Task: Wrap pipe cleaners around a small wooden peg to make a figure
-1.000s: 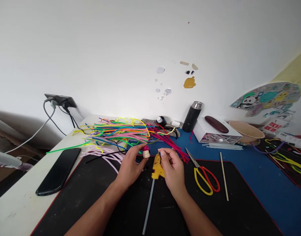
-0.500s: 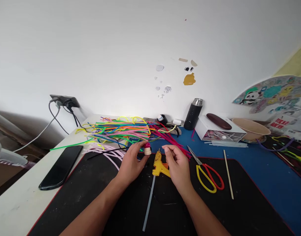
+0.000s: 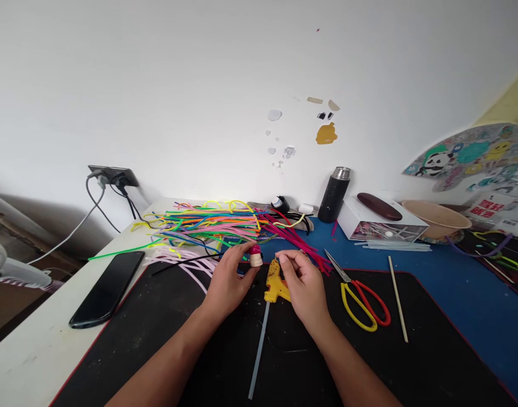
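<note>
Between the fingertips of my left hand (image 3: 230, 278) is a small rounded piece (image 3: 256, 257), deep red on top and cream below, seemingly made of wound fuzzy stem. My right hand (image 3: 304, 281) is closed in a pinch just to the right; whatever it holds, if anything, is too small to make out. A yellow glue gun (image 3: 273, 282) lies on the black mat between my hands, its grip partly behind my right hand. From its rear, a long translucent glue stick (image 3: 259, 353) extends toward me.
Colourful pipe cleaners (image 3: 212, 223) are heaped behind my left hand. Scissors (image 3: 360, 299) with red and yellow handles and a thin wooden stick (image 3: 397, 299) lie to the right. A phone (image 3: 107, 289) is at the left, a black flask (image 3: 334, 195) by the wall.
My right hand has shifted slightly left, its fingertips nearer the glue gun's nozzle. My left hand keeps hold of the red and cream piece. The view has turned slightly.
</note>
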Available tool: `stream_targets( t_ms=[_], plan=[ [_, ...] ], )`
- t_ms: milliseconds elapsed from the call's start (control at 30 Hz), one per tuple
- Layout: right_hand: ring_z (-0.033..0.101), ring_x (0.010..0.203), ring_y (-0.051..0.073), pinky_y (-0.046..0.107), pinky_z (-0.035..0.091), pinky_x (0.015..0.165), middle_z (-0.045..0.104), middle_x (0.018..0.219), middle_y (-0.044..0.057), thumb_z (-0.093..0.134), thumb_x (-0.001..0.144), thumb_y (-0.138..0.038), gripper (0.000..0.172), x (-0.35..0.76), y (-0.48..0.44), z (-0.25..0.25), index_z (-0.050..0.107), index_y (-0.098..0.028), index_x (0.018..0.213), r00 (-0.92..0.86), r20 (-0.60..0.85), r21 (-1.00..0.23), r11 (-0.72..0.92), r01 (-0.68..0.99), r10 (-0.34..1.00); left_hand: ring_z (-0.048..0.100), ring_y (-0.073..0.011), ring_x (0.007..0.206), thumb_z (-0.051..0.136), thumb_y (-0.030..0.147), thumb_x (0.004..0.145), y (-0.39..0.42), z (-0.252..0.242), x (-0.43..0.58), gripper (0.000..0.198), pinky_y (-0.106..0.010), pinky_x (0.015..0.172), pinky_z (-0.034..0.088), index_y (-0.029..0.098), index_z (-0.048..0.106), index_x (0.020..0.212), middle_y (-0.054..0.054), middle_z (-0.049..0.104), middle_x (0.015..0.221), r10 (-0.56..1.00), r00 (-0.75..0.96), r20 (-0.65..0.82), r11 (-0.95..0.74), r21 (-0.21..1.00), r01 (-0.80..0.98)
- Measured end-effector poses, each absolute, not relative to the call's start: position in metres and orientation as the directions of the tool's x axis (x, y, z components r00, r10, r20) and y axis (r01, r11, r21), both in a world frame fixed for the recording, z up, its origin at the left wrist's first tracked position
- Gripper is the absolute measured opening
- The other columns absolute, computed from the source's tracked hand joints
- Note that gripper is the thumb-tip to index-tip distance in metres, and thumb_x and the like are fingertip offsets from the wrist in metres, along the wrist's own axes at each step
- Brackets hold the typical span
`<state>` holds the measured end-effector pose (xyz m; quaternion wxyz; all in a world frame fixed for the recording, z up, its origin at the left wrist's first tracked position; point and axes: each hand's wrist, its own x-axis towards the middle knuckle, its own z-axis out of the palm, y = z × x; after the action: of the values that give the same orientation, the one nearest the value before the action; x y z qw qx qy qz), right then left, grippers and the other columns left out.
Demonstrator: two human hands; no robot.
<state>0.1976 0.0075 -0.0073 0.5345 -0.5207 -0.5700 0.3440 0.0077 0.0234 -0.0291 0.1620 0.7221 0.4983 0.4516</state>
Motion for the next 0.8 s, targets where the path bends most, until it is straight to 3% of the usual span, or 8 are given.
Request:
stream_targets(
  t_ms=[167,300,433,800],
  plan=[
    [0.062,0.070,0.021,0.029,0.045,0.059,0.072,0.082,0.006,0.061,0.098,-0.050,0.033,0.197,0.006,-0.010,0.075,-0.020,0.102,0.091,0.261,-0.935,0.228,0.271,0.961,0.068,-0.0250,0.120,0.069,0.019,0.093,0.021,-0.025,0.009,0.044,-0.041,0.105,0.055,0.027,0.062,0.136,-0.007,0.073,0.127,0.867,0.098,0.489,-0.456,0.699,0.551],
    [0.050,0.056,0.016,0.028,0.040,0.055,0.056,0.064,-0.003,0.064,0.096,-0.044,0.025,0.197,0.006,-0.010,0.071,-0.021,0.097,0.079,0.289,-0.911,0.248,0.328,0.954,0.069,-0.0243,0.119,0.070,0.019,0.092,0.019,-0.021,0.009,0.045,-0.039,0.104,0.055,0.027,0.063,0.135,-0.007,0.074,0.127,0.874,0.093,0.477,-0.448,0.716,0.535],
    [0.046,0.053,0.014,0.027,0.037,0.054,0.047,0.060,-0.007,0.064,0.095,-0.040,0.018,0.196,0.007,-0.010,0.066,-0.022,0.091,0.045,0.289,-0.899,0.255,0.356,0.956,0.070,-0.0251,0.119,0.070,0.021,0.092,0.018,-0.018,0.009,0.044,-0.040,0.103,0.056,0.028,0.063,0.135,-0.007,0.074,0.128,0.879,0.101,0.467,-0.444,0.722,0.530],
    [0.049,0.055,0.015,0.026,0.036,0.055,0.047,0.061,-0.007,0.064,0.094,-0.041,0.018,0.194,0.006,-0.012,0.065,-0.023,0.092,-0.030,0.222,-0.898,0.217,0.383,0.975,0.071,-0.0238,0.115,0.071,0.022,0.092,0.015,-0.017,0.013,0.044,-0.038,0.097,0.058,0.028,0.063,0.135,-0.006,0.074,0.128,0.882,0.096,0.461,-0.442,0.740,0.507]
  ],
)
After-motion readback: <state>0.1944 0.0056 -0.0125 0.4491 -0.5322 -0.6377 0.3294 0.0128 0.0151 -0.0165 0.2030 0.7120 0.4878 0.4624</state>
